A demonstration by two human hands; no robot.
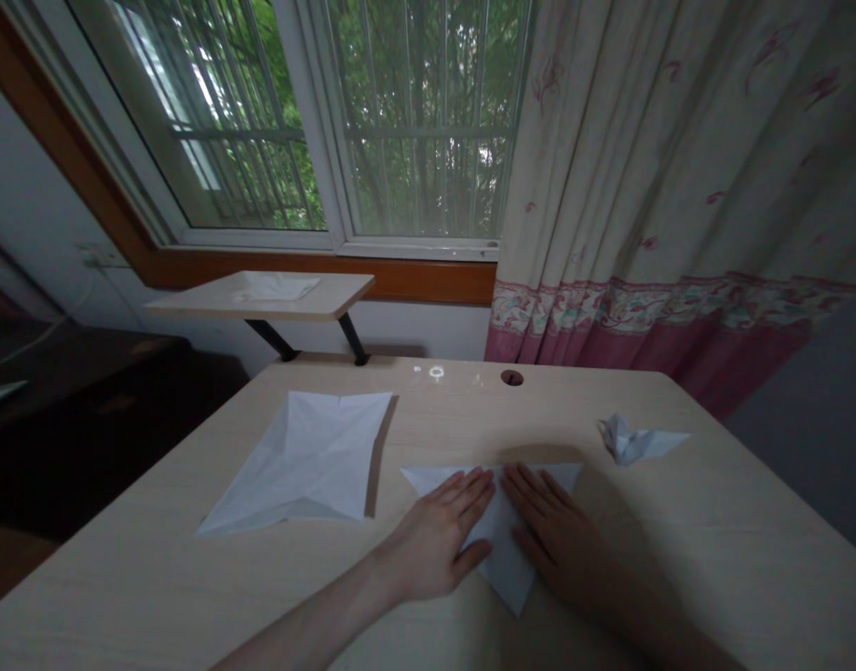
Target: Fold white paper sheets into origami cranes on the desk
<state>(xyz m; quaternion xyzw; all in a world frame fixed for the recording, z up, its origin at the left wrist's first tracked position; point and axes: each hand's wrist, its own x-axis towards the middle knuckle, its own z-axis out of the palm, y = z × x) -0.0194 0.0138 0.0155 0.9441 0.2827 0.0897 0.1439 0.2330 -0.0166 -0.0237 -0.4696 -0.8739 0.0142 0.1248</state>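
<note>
The left hand [434, 545] and the right hand [557, 531] are pressing down flat, fingers spread and gripping nothing, on a folded white paper [512, 578], which is showing sharp creases and a pointed, kite-like outline between and under both palms. Left of that paper, a larger creased sheet [302, 461] is lying on the pale wood desk [713, 559], while a small crumpled paper piece [633, 440] is sitting beyond it to the right.
</note>
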